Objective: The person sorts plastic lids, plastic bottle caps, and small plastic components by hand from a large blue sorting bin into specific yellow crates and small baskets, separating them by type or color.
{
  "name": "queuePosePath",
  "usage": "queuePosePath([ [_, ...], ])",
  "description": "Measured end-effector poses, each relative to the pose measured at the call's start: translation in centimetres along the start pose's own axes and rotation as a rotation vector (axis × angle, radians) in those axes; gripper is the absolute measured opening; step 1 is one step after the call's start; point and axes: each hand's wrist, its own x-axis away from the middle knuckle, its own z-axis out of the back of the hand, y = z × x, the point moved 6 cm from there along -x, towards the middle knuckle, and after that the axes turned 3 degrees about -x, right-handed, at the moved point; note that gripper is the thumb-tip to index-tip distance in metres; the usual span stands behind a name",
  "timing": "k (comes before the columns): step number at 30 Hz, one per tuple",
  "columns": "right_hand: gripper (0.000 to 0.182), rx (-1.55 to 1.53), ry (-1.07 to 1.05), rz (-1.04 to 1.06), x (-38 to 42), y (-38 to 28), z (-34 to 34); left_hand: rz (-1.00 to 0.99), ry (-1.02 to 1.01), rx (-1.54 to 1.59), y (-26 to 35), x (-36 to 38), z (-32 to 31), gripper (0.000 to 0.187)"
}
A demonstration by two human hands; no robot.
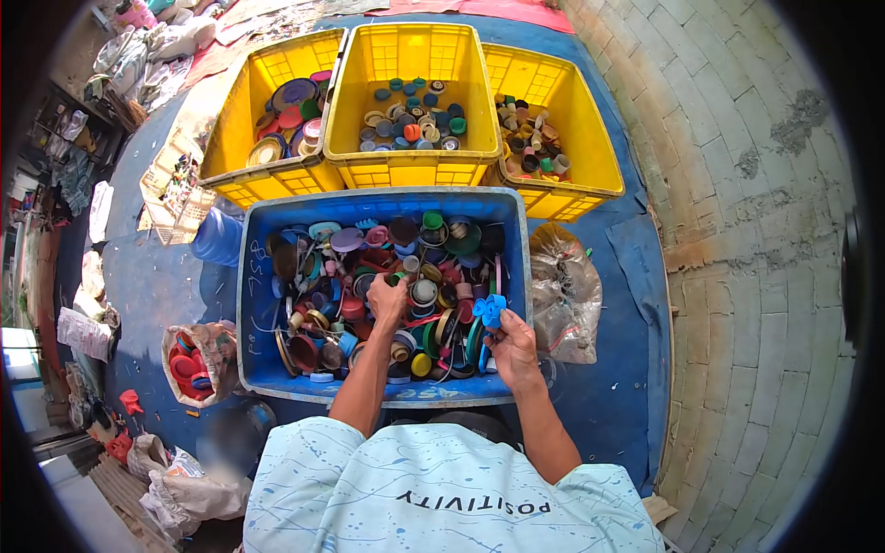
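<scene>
A blue crate (249,304) full of mixed plastic caps and lids (421,366) stands right in front of me. My left hand (387,297) reaches down into the middle of the pile with its fingers bent together. A small green cap lies by its fingertips, and what the fingers grip is hard to make out. Over the crate's right side, my right hand (514,348) is closed on several bright blue plastic caps (489,310), held between thumb and fingers.
Behind the crate stand three yellow crates (410,166) with sorted caps inside. A clear plastic bag (565,304) lies to the right, near a block wall (737,276). To the left are a sack of red lids (194,369) and a blue container (218,237).
</scene>
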Motion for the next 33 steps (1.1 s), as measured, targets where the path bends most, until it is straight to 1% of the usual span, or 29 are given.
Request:
queuePosePath([
  [1, 0.016, -0.020, -0.022, -0.003, -0.3, -0.2, -0.3, -0.025, -0.019, 0.073, 0.7, 0.5, 0.7, 0.050],
  [2, 0.016, -0.040, -0.051, -0.005, -0.6, -0.5, -0.6, -0.010, -0.040, 0.116, 0.6, 0.7, 0.8, 0.051],
  [5, 0.017, -0.096, -0.130, -0.009, -1.1, -1.2, -1.3, 0.060, -0.242, 0.712, 4.6, 3.6, 2.2, 0.041],
  [6, 0.017, -0.112, -0.158, -0.006, -1.3, -1.6, -1.6, 0.095, -0.292, 0.790, 6.2, 4.4, 2.7, 0.038],
  [7, 0.018, -0.127, -0.187, -0.001, -1.5, -2.0, -1.9, 0.110, -0.312, 0.825, 6.8, 4.7, 2.6, 0.036],
  [9, 0.018, -0.134, -0.210, 0.017, -2.0, -3.0, -2.1, 0.179, -0.430, 0.964, 8.7, 5.7, 2.2, 0.034],
  [10, 0.018, -0.138, -0.219, 0.028, -2.2, -3.5, -2.0, 0.218, -0.472, 1.028, 10.1, 6.7, 2.0, 0.030],
  [11, 0.018, -0.150, -0.191, 0.039, -2.5, -4.0, -1.9, 0.229, -0.558, 1.053, 10.9, 7.1, 1.2, 0.027],
  [13, 0.018, -0.177, -0.135, 0.066, -3.1, -5.2, -1.4, 0.284, -0.638, 1.095, 13.0, 8.4, 0.0, 0.025],
  [14, 0.017, -0.191, -0.146, 0.077, -3.9, -5.5, -0.7, 0.329, -0.675, 1.127, 13.2, 8.5, -1.4, 0.025],
  [17, 0.018, -0.228, -0.063, 0.112, -5.4, -7.2, 0.8, 0.497, -0.880, 1.214, 13.3, 7.5, -6.7, 0.022],
  [18, 0.019, -0.240, -0.010, 0.119, -6.2, -7.7, 1.6, 0.499, -0.842, 1.195, 14.4, 7.5, -7.4, 0.023],
  [20, 0.019, -0.252, 0.029, 0.151, -7.7, -9.2, 3.0, 0.509, -0.758, 1.160, 16.5, 7.7, -9.2, 0.024],
  [23, 0.019, -0.266, 0.043, 0.190, -10.0, -11.2, 4.5, 0.535, -0.743, 1.147, 19.2, 6.8, -11.8, 0.020],
  [27, 0.019, -0.291, 0.040, 0.216, -12.4, -14.4, 5.4, 0.440, -0.888, 1.171, 22.4, 4.2, -15.6, 0.019],
  [28, 0.019, -0.295, 0.027, 0.221, -13.0, -15.3, 5.5, 0.455, -0.771, 1.092, 24.2, 4.6, -15.1, 0.022],
  [29, 0.019, -0.299, 0.014, 0.228, -13.7, -16.3, 5.4, 0.407, -0.805, 1.101, 25.4, 3.9, -15.8, 0.024],
  [30, 0.020, -0.307, 0.056, 0.227, -14.4, -17.4, 5.2, 0.357, -0.839, 1.111, 26.6, 3.0, -16.7, 0.026],
  [31, 0.020, -0.317, 0.034, 0.239, -15.4, -19.0, 4.5, 0.308, -0.872, 1.121, 28.3, 2.4, -17.1, 0.028],
  [33, 0.021, -0.335, -0.003, 0.254, -18.1, -22.2, 3.1, 0.266, -0.798, 1.081, 32.2, 1.4, -17.5, 0.033],
])
